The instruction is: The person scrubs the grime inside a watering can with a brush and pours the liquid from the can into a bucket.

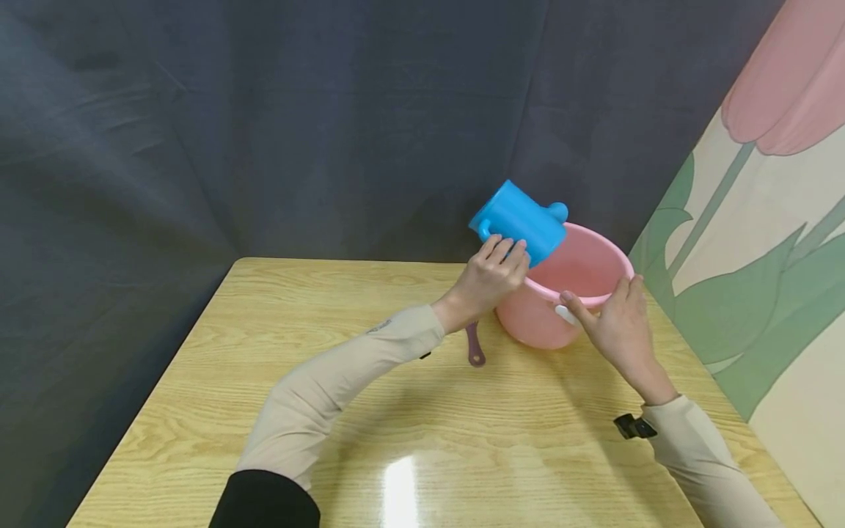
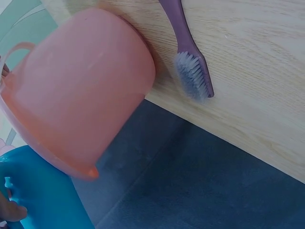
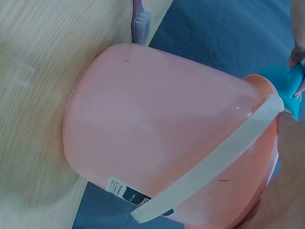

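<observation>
A blue plastic jug (image 1: 521,224) with a side handle and a rounded knob-like part is tilted over the left rim of a pink bucket (image 1: 538,323). My left hand (image 1: 491,275) grips the jug at its handle side; in the left wrist view only part of the jug (image 2: 45,191) and a fingertip show. The bucket stands upright on the table, its white carrying handle (image 3: 209,164) hanging down the near side. My right hand (image 1: 620,330) holds the bucket's right rim, thumb on the near side. The jug's inside is hidden.
A purple brush (image 2: 193,62) with pale bristles lies on the wooden table (image 1: 218,367), left of the bucket. Behind the table hangs a dark curtain (image 1: 330,132). A wall with painted flowers (image 1: 746,293) runs along the right side.
</observation>
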### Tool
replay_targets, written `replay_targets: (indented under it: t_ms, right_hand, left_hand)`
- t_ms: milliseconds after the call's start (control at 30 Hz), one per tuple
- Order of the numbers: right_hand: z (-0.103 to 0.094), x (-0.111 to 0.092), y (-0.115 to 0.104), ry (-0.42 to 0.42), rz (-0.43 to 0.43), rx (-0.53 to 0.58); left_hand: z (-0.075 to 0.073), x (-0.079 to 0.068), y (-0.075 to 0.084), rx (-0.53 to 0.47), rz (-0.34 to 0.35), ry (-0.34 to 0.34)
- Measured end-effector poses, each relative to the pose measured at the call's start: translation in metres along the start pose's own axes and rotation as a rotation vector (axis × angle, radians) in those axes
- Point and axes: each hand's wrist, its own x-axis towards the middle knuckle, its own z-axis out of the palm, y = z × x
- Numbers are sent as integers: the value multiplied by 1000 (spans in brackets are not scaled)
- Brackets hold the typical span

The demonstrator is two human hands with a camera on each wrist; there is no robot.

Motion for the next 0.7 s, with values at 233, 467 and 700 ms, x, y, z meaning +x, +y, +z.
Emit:
replay_targets:
  t_ms: [233, 467, 700]
  right_hand:
    - [-1, 0, 1, -11, -6, -4]
    - [-1, 0, 0, -15, -10, -7]
    - [-2, 0, -1, -24, 1, 1]
  left_hand:
    - [2, -3, 0, 21, -17, 18]
    - [1, -4, 1, 22, -3, 10]
    - [0, -7, 1, 34, -4, -1]
